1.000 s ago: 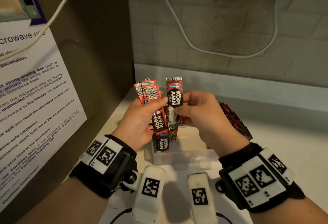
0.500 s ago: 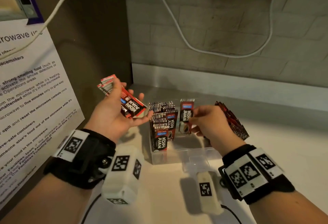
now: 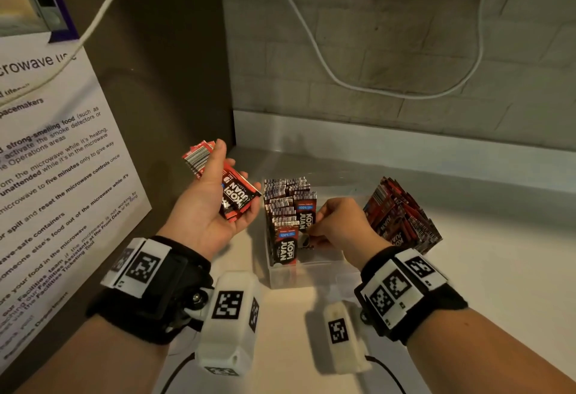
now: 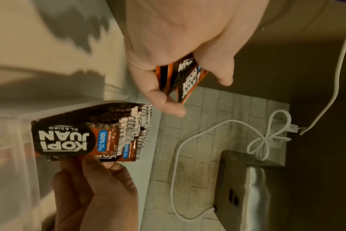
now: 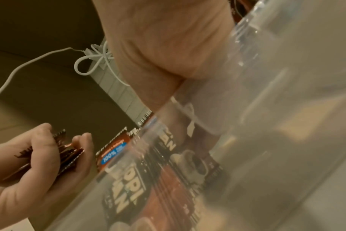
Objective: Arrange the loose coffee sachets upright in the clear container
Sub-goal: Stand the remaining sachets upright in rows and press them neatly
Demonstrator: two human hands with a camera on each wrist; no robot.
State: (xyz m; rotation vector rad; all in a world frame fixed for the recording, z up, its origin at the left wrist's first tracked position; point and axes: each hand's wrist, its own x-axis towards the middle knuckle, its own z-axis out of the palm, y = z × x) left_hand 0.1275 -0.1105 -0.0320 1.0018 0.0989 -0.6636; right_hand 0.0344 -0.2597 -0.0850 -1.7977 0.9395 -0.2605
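Note:
A clear container (image 3: 299,278) stands on the counter with a row of red-and-black coffee sachets (image 3: 282,206) upright along its left side. My right hand (image 3: 313,231) reaches into the container and pinches one sachet (image 3: 307,219) that stands against the row. To the left of the container, my left hand (image 3: 233,188) is raised palm-up and grips a small stack of sachets (image 3: 238,198) between thumb and fingers. The left wrist view shows that stack (image 4: 188,75) in the curled fingers, above the upright row (image 4: 85,134).
A loose pile of sachets (image 3: 402,216) leans just right of the container. A brown panel with a printed microwave notice (image 3: 46,159) closes off the left. The brick wall behind carries a white cable (image 3: 321,60) and a metal wall unit (image 4: 251,190).
The hands parted. My left hand swung out to the left with its stack. My right hand came down with one sachet and set it into the container against the row.

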